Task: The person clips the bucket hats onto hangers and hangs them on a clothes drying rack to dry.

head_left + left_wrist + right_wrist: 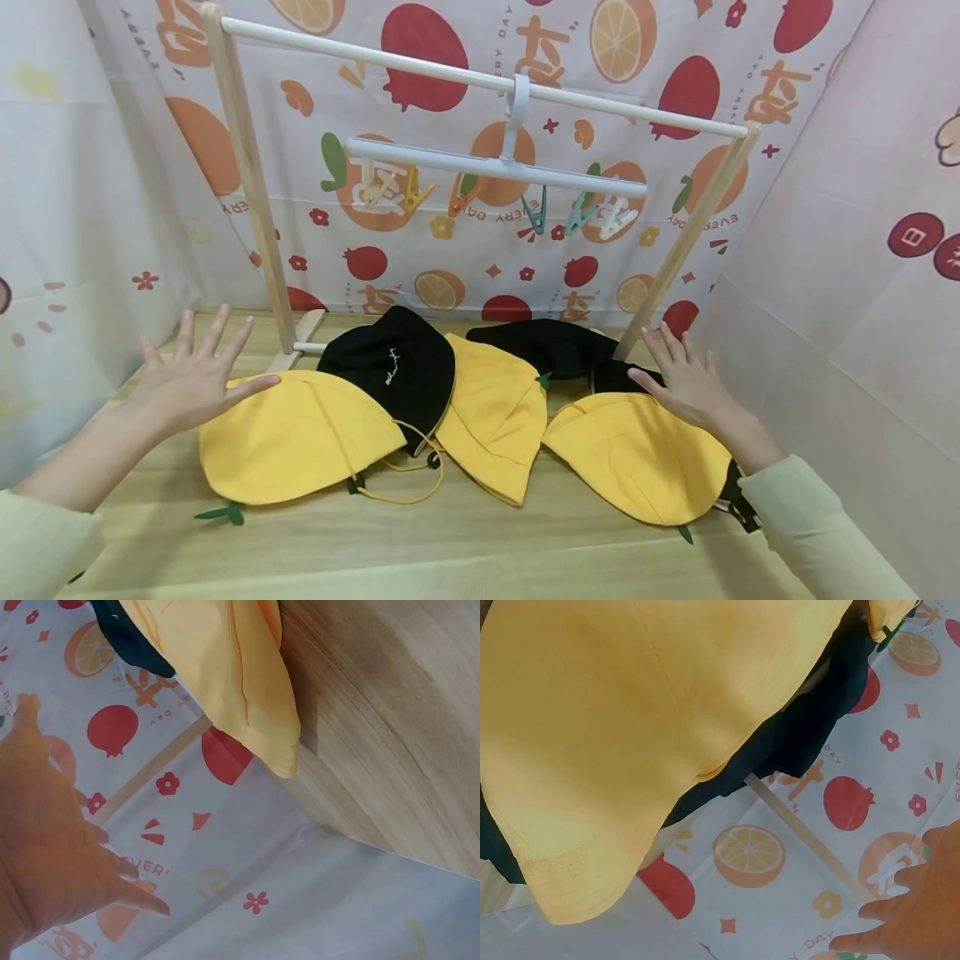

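Note:
My left hand (187, 379), fingers spread and holding nothing, hovers over the left edge of a yellow bucket hat (292, 437) with a cord and a green leaf tab. On the other side my right hand (686, 379) is likewise spread and holds nothing, above another yellow hat (645, 458). Between them lie a black hat (397, 358) with white stitched lettering and a third yellow hat (495, 408). Behind these is more black fabric (540, 342). In the wrist views, the left hand (60, 840) and right hand (911, 911) both show extended fingers.
A wooden rack (251, 167) stands behind the hats. From its top bar hangs a pale hanger (495, 167) with several coloured clips (535, 210). A fruit-print cloth (465, 275) covers the back, and pale cloth walls rise at both sides of the wood-grain table (420, 550).

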Tool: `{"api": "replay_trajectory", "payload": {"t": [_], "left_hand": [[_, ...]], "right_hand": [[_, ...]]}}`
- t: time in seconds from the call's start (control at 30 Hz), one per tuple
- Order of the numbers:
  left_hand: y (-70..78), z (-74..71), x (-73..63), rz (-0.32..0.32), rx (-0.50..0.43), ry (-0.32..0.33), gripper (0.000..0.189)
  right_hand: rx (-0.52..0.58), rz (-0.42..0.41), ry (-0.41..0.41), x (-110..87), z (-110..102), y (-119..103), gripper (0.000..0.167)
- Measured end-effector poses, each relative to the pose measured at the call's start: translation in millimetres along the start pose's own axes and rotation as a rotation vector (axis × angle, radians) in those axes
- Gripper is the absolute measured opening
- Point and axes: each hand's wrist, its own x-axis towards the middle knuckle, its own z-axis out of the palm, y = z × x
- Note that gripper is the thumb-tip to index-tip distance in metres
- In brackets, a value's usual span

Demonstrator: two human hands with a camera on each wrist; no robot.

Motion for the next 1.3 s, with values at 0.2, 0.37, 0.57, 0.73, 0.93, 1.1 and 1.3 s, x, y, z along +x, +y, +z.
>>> {"api": "replay_trajectory", "payload": {"t": [0.2,0.37,0.57,0.73,0.93,1.1,1.3], "left_hand": [[1.2,-1.6,1.8,0.006,0.003,-0.008,0.093],[4.6,-3.8,2.9,0.008,0.007,-0.021,0.094],[10.4,-4.7,4.9,0.017,0.002,-0.049,0.094],[14.6,-4.0,5.1,0.020,0.023,-0.054,0.096],[21.3,-4.1,5.9,0.040,0.029,-0.044,0.095],[28.9,-4.5,6.6,0.066,0.041,-0.035,0.094],[40.6,-4.4,9.2,0.123,0.037,-0.010,0.093]], "right_hand": [[0.014,0.010,-0.002,-0.9,1,0,0.075],[0.027,0.016,-0.010,-1.8,2,0,0.076],[0.048,0.023,-0.014,-2.1,4,0,0.077],[0.039,0.005,-0.009,-1.8,6,0,0.079],[-0.005,-0.018,-0.005,-4.4,10,-1,0.079],[-0.001,-0.024,-0.010,-5.7,13,-2,0.079],[0.014,-0.024,-0.019,-5.8,16,-4,0.079]]}}
